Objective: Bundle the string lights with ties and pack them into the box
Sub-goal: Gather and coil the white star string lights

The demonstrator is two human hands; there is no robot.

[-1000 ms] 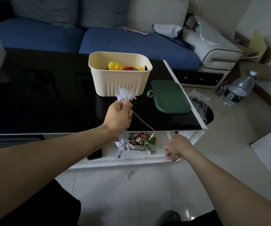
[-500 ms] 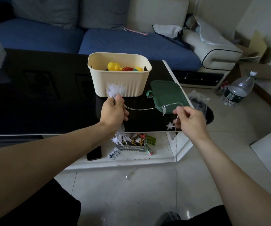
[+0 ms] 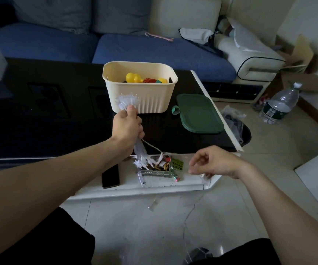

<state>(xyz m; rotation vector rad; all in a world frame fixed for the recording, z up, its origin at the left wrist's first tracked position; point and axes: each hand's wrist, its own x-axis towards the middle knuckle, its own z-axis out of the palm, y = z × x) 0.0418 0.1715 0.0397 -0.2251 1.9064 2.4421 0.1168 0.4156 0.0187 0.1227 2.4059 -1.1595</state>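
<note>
- My left hand (image 3: 128, 129) grips one gathered bundle of string lights (image 3: 128, 102), fist wrapped round its middle; white star tips fan out above my thumb and more hang below my wrist, over the table's near edge.
- One thin wire (image 3: 152, 147) runs from under that fist toward my right hand (image 3: 212, 162).
- My right hand hovers off the table's near right corner, fingers loosely curled; whether they pinch the wire I cannot tell. A strand trails from it down to the floor.
- One cream ribbed box (image 3: 141, 87) stands on the black table (image 3: 39, 115) toward its right side, just behind my left fist, with yellow and red toys (image 3: 146, 79) inside.
- One green lid (image 3: 198, 113) lies flat beside the box, near the table's right edge.
- On the lower white shelf: one dark phone (image 3: 110, 175) and one clear ashtray (image 3: 157, 170).
- One water bottle (image 3: 279, 104) stands on the floor, well off to the right.
</note>
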